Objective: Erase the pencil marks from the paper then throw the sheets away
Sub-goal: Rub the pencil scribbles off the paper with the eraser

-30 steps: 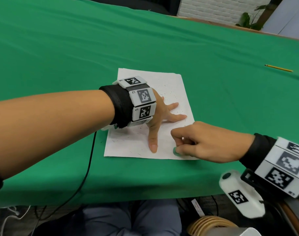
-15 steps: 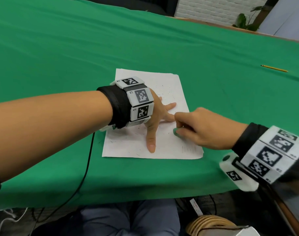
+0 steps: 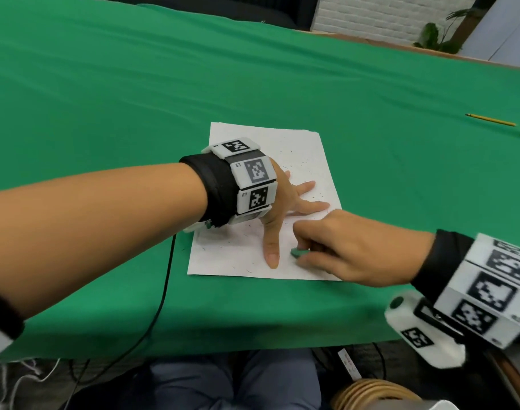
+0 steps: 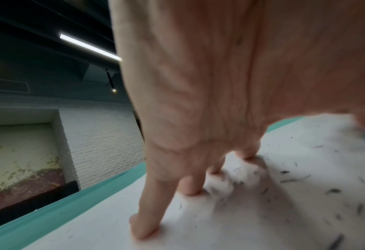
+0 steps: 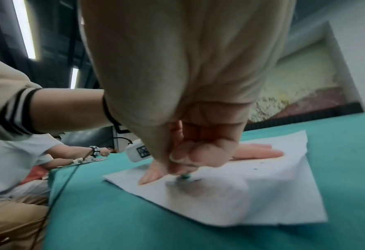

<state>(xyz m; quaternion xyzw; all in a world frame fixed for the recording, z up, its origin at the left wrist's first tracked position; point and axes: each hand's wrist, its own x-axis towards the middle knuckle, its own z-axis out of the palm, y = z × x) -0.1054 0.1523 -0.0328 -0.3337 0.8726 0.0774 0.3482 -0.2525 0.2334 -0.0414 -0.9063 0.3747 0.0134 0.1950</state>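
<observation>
White paper (image 3: 261,250) dotted with dark crumbs lies under both my hands on the green tabletop (image 3: 134,113). My left hand (image 3: 282,208) presses it flat, fingers spread straight. Just beside its thumb, my right hand (image 3: 341,250) pinches a green eraser (image 3: 297,252) against the sheet. A yellow pencil (image 3: 491,119) lies well beyond my right hand.

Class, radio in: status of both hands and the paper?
Left hand flat on paper. Right hand rubbing green eraser. Nothing blocking.
</observation>
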